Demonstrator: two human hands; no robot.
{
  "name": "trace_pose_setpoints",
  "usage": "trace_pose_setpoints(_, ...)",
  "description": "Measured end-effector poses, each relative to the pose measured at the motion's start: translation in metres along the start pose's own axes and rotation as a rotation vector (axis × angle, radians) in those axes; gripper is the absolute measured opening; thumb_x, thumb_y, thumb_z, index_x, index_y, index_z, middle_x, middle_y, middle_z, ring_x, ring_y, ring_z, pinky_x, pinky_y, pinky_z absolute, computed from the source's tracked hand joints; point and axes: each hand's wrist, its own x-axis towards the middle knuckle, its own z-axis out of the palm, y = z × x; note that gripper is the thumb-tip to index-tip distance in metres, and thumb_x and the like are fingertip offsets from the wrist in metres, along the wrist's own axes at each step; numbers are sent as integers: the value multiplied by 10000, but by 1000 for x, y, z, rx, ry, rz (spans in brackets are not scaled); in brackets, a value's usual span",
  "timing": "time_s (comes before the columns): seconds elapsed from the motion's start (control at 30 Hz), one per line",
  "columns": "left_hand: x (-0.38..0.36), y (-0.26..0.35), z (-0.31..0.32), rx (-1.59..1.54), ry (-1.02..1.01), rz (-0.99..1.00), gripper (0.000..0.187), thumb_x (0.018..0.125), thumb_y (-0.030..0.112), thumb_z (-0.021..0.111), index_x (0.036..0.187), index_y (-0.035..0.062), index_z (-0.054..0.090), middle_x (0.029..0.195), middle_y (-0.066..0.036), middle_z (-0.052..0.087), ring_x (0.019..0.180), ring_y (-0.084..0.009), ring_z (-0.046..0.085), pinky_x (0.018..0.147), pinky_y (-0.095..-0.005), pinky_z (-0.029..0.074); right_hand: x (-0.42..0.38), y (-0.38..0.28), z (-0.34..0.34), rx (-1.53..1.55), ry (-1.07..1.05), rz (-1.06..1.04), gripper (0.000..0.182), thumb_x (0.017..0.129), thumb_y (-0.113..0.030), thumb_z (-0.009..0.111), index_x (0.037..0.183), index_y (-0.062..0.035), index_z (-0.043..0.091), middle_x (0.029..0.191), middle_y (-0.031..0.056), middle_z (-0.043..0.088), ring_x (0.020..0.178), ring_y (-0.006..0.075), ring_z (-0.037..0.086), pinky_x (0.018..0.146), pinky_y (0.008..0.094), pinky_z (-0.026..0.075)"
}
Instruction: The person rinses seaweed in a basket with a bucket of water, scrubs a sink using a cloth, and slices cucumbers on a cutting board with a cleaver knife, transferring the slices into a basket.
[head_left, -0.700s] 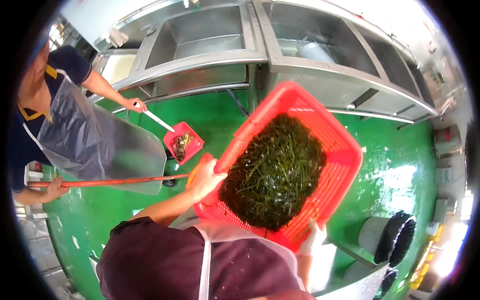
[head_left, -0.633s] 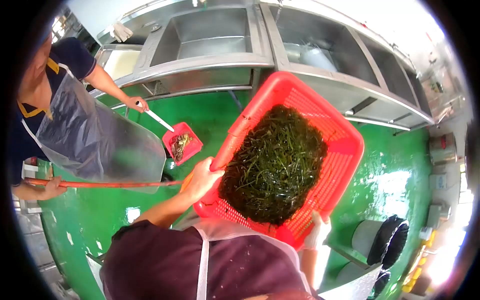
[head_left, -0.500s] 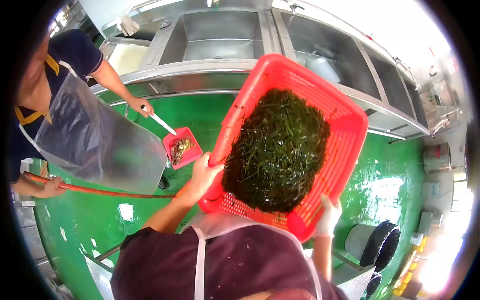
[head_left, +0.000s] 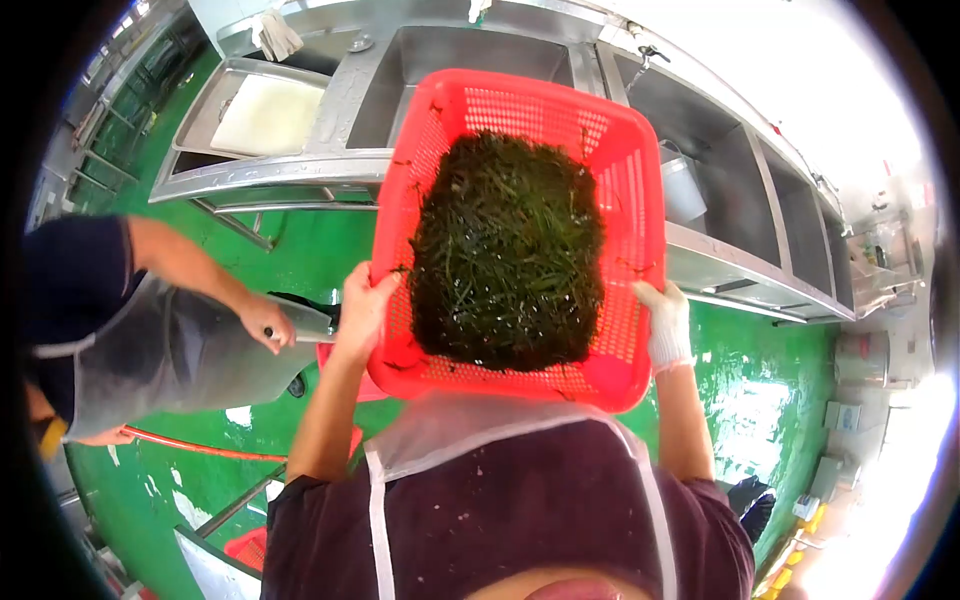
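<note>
A red perforated plastic basket (head_left: 630,235) is held up in front of my body, roughly level. Inside it lies a wet, dark green heap of seaweed-like strands (head_left: 505,260). My left hand (head_left: 362,312), bare, grips the basket's left side near the front corner. On the opposite side my right hand (head_left: 668,325), in a white glove, has its thumb over the rim and its other fingers partly hidden behind the wall.
Beyond the basket runs a steel sink counter (head_left: 360,130); a pale bucket (head_left: 683,190) sits in one basin. At left, a co-worker's hand (head_left: 268,325) holds a handle above a red dustpan (head_left: 365,388), mostly hidden. A metal table corner (head_left: 215,560) is at lower left.
The basket has swung left and away from me and turned from tilted to nearly straight. My right hand has risen with it. The co-worker has shifted lower in view, and the dustpan is mostly covered.
</note>
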Motion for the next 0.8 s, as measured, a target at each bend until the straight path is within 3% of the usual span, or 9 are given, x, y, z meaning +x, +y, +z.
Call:
trace_pose_setpoints(0.17, 78, 30, -15, 209, 96, -55, 196, 891, 93, 646, 1052, -13, 614, 937, -68, 680, 781, -135, 612, 713, -309, 510, 107, -24, 44, -23, -135, -27, 445, 840, -112, 663, 1222, 102, 585, 1037, 166, 683, 923, 219, 636, 848, 335, 504)
trace_pose_setpoints(0.27, 86, 63, -10, 224, 158, -46, 201, 897, 99, 644, 1057, -18, 611, 938, -71, 679, 790, -135, 611, 728, -303, 507, 127, -62, 65, 75, -294, -19, 371, 855, -69, 628, 1184, 99, 587, 985, 145, 680, 863, 202, 635, 783, 330, 511)
trace_pose_setpoints(0.37, 66, 25, -15, 406, 321, -63, 225, 896, 103, 650, 1076, -29, 629, 958, -74, 688, 815, -130, 615, 751, -306, 504, 163, -40, 63, 142, -466, 47, 319, 863, -72, 623, 1150, 67, 612, 970, 134, 677, 835, 171, 631, 754, 318, 513)
trace_pose_setpoints(0.47, 59, 17, 7, 338, 441, -90, 244, 905, 134, 669, 1083, -32, 653, 936, -52, 690, 804, -108, 606, 730, -285, 493, 208, -35, 78, 27, -503, 89, 364, 860, -168, 655, 1158, 37, 618, 997, 168, 675, 870, 228, 643, 782, 356, 512)
trace_pose_setpoints(0.6, 102, 29, -100, 659, 628, 33, 269, 914, 236, 696, 972, -26, 685, 781, -31, 669, 684, -90, 547, 628, -284, 468, 243, -68, 165, -213, -588, -124, 482, 839, -358, 683, 1180, -26, 610, 1069, 226, 651, 997, 368, 617, 890, 421, 477)
trace_pose_setpoints(0.67, 118, 55, -142, 780, 648, 28, 330, 905, 298, 702, 939, -30, 679, 746, -78, 671, 650, -131, 564, 628, -329, 479, 244, -117, 196, -575, -706, -176, 508, 848, -425, 664, 1178, -41, 617, 1071, 216, 657, 1014, 353, 619, 911, 404, 466)
trace_pose_setpoints(0.7, 117, 63, -134, 909, 681, -27, 341, 901, 305, 703, 952, -30, 680, 753, -102, 677, 655, -155, 583, 642, -348, 487, 263, -115, 195, -463, -752, -137, 570, 846, -512, 635, 1190, -59, 611, 1114, 229, 641, 1063, 344, 606, 930, 405, 458)
trace_pose_setpoints(0.73, 122, 77, -131, 1027, 719, -65, 352, 897, 313, 704, 966, -31, 680, 760, -126, 684, 659, -178, 602, 656, -366, 495, 289, -125, 204, -574, -514, -414, 617, 847, -566, 608, 1183, -48, 608, 1110, 233, 642, 1041, 339, 618, 914, 415, 475)
trace_pose_setpoints(0.8, 135, 108, -161, 1145, 738, -21, 368, 886, 318, 712, 993, -33, 678, 785, -154, 689, 681, -217, 622, 682, -387, 501, 336, -189, 226, -587, -362, -657, 601, 870, -564, 581, 1138, -27, 608, 1057, 236, 645, 1011, 371, 619, 900, 433, 476)
